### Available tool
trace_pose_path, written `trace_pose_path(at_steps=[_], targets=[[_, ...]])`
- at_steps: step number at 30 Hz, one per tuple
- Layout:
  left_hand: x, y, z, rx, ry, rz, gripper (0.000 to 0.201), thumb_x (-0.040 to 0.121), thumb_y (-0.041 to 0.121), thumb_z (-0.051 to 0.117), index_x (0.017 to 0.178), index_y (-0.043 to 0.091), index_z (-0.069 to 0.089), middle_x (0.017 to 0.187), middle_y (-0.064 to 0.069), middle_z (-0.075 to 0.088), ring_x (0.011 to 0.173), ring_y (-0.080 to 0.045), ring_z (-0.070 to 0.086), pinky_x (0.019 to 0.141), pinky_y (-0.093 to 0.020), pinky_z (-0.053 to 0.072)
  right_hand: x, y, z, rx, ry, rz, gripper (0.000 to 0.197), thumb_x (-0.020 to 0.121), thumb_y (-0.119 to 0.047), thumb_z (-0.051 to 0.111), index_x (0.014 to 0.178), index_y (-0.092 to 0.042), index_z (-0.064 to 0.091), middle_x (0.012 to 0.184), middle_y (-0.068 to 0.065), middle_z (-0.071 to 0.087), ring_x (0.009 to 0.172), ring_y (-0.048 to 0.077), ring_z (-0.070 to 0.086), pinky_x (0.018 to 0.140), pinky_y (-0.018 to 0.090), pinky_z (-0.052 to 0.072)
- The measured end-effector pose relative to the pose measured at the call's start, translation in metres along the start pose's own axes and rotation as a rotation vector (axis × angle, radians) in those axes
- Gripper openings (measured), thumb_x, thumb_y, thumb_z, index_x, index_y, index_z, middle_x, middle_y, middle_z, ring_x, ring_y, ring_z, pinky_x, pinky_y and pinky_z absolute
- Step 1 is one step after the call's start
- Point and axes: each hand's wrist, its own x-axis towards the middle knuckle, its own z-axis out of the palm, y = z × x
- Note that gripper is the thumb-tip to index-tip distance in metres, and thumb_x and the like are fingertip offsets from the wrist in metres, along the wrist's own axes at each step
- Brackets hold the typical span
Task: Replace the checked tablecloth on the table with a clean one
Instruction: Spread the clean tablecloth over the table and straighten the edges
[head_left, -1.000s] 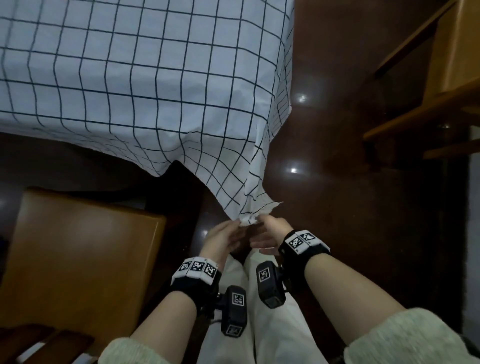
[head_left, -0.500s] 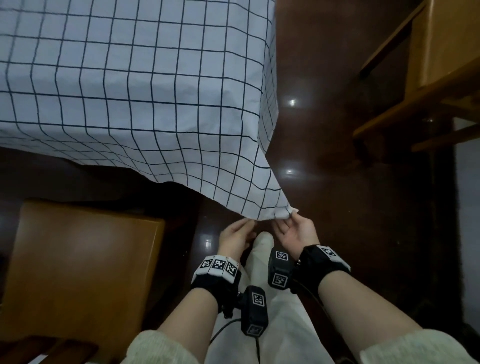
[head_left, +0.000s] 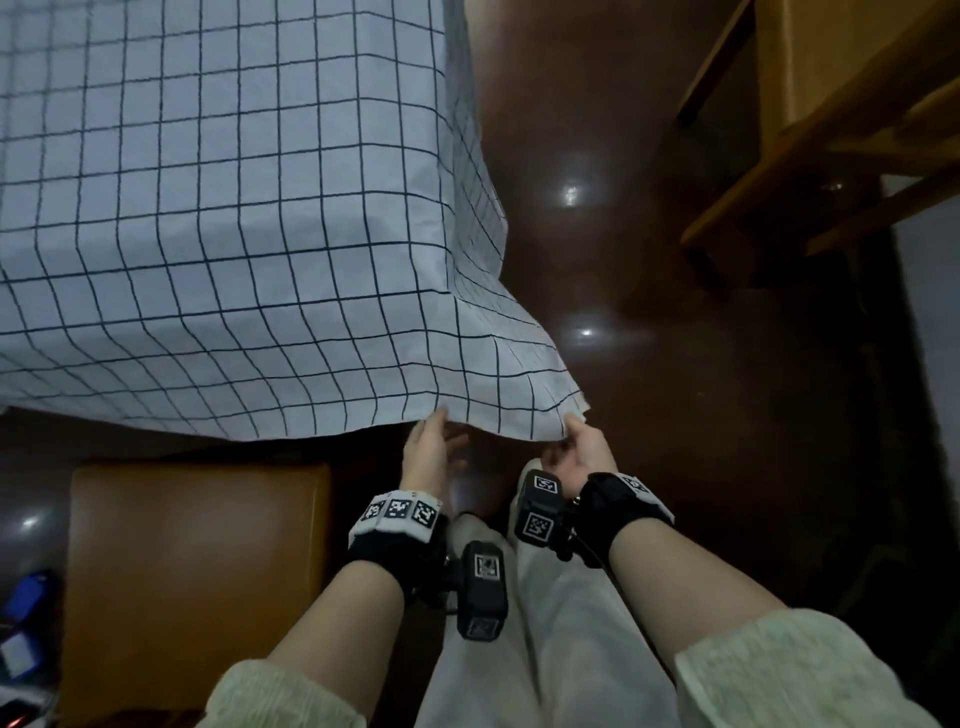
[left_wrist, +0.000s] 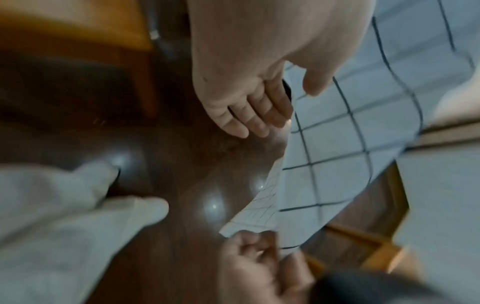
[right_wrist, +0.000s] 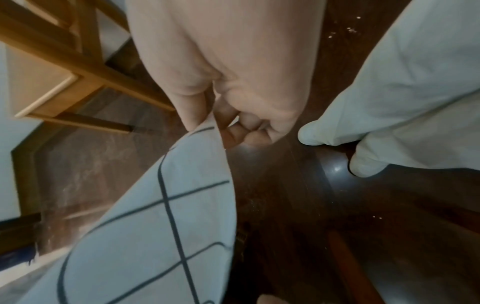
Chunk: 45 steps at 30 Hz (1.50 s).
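The white checked tablecloth (head_left: 234, 234) covers the table, and its near right corner hangs toward me. My right hand (head_left: 576, 441) pinches the very corner between thumb and curled fingers; the right wrist view shows this grip (right_wrist: 215, 127), and the left wrist view shows it low down (left_wrist: 259, 246). My left hand (head_left: 434, 447) is at the hem a short way left of the corner. In the left wrist view the hem (left_wrist: 337, 133) runs between its thumb and its nearly straight fingers (left_wrist: 259, 115), a loose hold. The cloth edge is stretched between the two hands.
A brown chair seat (head_left: 197, 571) stands at the lower left, partly under the table's edge. Wooden furniture legs (head_left: 831, 130) are at the upper right. Between them lies glossy dark floor (head_left: 675, 415). My legs in pale trousers (head_left: 545, 623) are below my hands.
The two hands were together at the bunched corner and have moved apart. The left hand has slid left along the hem, and the corner is now spread flat between them.
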Motion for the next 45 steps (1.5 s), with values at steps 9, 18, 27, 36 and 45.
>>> trace_pose_path(at_steps=[9,18,27,36,45], targets=[[-0.015,0.009,-0.001,0.403,-0.002,0.129,0.018,0.099,0.015,0.045,0.085,0.01,0.057,0.076,-0.005,0.059,0.066,-0.017,0.055,0.044,-0.015,0.043,0.006,-0.006,-0.018,0.16,-0.055,-0.011,0.016,0.098,-0.028,0.048,0.1,-0.018,0.06,0.105,-0.006,0.063,0.088,0.01,0.055,0.073,0.025,0.039],[-0.024,0.097,0.003,1.095,-0.066,0.834,0.008,0.09,0.022,0.057,0.096,0.026,0.062,0.09,0.008,0.063,0.085,-0.012,0.059,0.08,-0.033,0.051,0.001,-0.008,0.014,0.098,0.048,0.005,0.042,0.089,-0.054,0.055,0.108,-0.017,0.06,0.115,0.006,0.061,0.091,0.02,0.057,0.063,0.028,0.043],[-0.006,0.187,0.016,1.86,-0.18,1.416,0.076,0.071,0.014,0.068,0.142,0.018,0.041,0.148,-0.006,0.036,0.139,-0.027,0.02,0.117,-0.043,0.011,0.004,-0.007,0.004,0.374,0.031,-0.016,0.011,0.095,-0.025,0.052,0.09,-0.015,0.057,0.115,0.009,0.059,0.106,0.023,0.052,0.098,0.037,0.036],[0.027,0.221,0.018,2.047,-0.321,1.537,0.077,0.074,0.037,0.077,0.142,0.022,0.043,0.144,0.0,0.046,0.139,-0.028,0.032,0.116,-0.042,0.011,0.036,0.009,0.004,0.359,0.103,-0.083,0.042,0.081,-0.046,0.065,0.118,-0.027,0.063,0.121,0.0,0.065,0.116,0.022,0.056,0.097,0.038,0.044],[0.03,0.243,0.021,2.069,-0.509,1.557,0.063,0.075,0.045,0.074,0.132,0.027,0.054,0.139,0.009,0.051,0.139,-0.02,0.034,0.117,-0.042,0.01,0.01,0.014,0.018,0.556,0.229,-0.164,0.03,0.093,-0.034,0.058,0.115,-0.013,0.06,0.114,0.004,0.063,0.101,0.019,0.061,0.077,0.033,0.049]])
